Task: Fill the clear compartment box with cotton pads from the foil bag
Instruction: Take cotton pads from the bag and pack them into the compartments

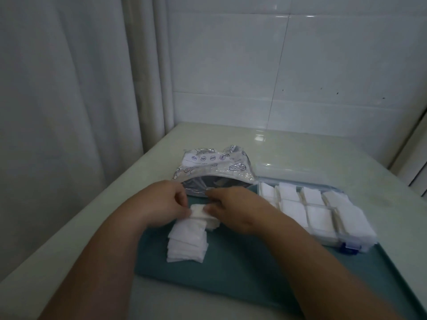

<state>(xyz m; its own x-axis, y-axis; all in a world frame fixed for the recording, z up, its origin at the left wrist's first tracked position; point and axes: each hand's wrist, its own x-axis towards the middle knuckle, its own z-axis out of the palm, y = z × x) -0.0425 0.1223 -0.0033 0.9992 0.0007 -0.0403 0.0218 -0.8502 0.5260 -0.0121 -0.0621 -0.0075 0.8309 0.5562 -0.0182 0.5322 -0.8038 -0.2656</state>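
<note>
As the left hand (166,204) and right hand (233,209) pinched cotton pads (199,210), the job looked nearly done.
Fingertips squeezed a small bunch over a loose pile (187,241); the open foil bag (215,167) lay just beyond, and the clear compartment box (312,209), right, held pads in every part seen.

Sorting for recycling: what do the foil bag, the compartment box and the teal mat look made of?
Foil bag: probably metallised plastic film, shiny and crinkled, silvery inside its open mouth. Compartment box: clear rigid plastic, likely; cotton pads show through its walls and the lid glints. Teal mat: seemingly soft cloth, matte with no glare; exact fabric unclear.
</note>
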